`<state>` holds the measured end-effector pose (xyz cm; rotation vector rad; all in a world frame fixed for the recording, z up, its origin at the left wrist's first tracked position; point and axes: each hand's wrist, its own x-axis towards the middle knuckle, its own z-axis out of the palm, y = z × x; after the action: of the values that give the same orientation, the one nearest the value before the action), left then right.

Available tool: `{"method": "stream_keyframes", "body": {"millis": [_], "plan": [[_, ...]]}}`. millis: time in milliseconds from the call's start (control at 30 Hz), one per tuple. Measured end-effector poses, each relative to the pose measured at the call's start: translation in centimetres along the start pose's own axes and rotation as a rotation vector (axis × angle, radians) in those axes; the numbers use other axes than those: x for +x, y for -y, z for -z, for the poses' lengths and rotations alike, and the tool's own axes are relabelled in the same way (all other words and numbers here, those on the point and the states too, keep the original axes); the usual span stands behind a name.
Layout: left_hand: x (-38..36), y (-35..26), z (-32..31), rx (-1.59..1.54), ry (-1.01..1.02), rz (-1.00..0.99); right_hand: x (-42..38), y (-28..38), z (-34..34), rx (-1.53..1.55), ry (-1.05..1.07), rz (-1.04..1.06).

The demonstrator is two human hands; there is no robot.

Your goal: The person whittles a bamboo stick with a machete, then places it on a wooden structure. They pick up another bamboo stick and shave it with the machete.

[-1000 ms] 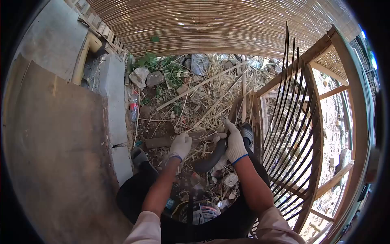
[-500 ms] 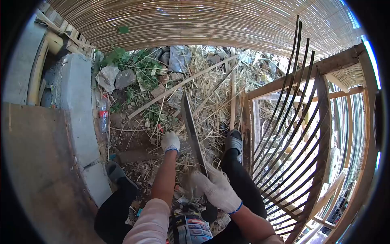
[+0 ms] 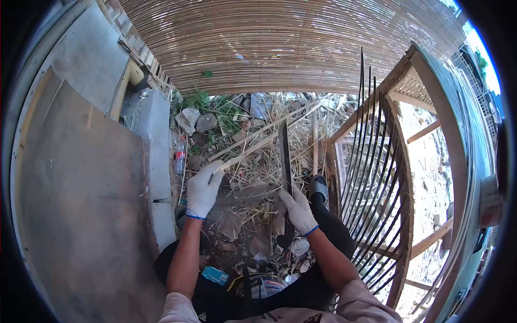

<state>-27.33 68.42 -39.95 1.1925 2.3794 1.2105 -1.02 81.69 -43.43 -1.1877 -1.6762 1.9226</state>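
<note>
My left hand [image 3: 203,189], in a white knit glove with a blue cuff, is closed around the near end of a pale bamboo strip [image 3: 250,152]. The strip slants up and to the right, over the straw-covered ground. In my right hand [image 3: 300,212], gloved the same way, is a machete [image 3: 285,156] with a long dark blade. Its blade points away from me, its tip overlapping the strip's far part in this view. The dark rounded handle end shows below the glove.
Slatted wooden frame [image 3: 371,177] stands at my right, a bamboo screen [image 3: 280,48] ahead. On the left are a concrete ledge [image 3: 160,177] and a brown board [image 3: 97,188]. A plastic bottle [image 3: 180,156], stones [image 3: 206,123] and a blue packet [image 3: 215,275] lie on the ground.
My left hand has risen from the ground litter and moved left in view, now with a bamboo strip in it. The machete now stands more upright in view. The camera view has shifted.
</note>
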Motion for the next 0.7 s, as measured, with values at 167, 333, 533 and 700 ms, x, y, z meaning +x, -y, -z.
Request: {"method": "stream_keyframes", "body": {"millis": [167,333,533,700], "plan": [[-2.1,-9.8,13.7,-0.245,-0.311,-0.146,-8.2,-2.1,-2.4,0.466,-0.06,-0.169],[-6.1,-18.1,20.1,-0.806,-0.697,-0.32,-16.3,-6.9,-4.1,0.52,-0.108,-0.537],[-10.3,-24.8,26.4,-0.895,-1.031,-0.549,-17.0,-10.8,-3.6,0.668,-0.017,-0.673],[-12.3,-27.5,28.3,-0.873,-0.844,-0.655,-17.7,-9.3,-2.4,0.702,-0.021,-0.667]]}}
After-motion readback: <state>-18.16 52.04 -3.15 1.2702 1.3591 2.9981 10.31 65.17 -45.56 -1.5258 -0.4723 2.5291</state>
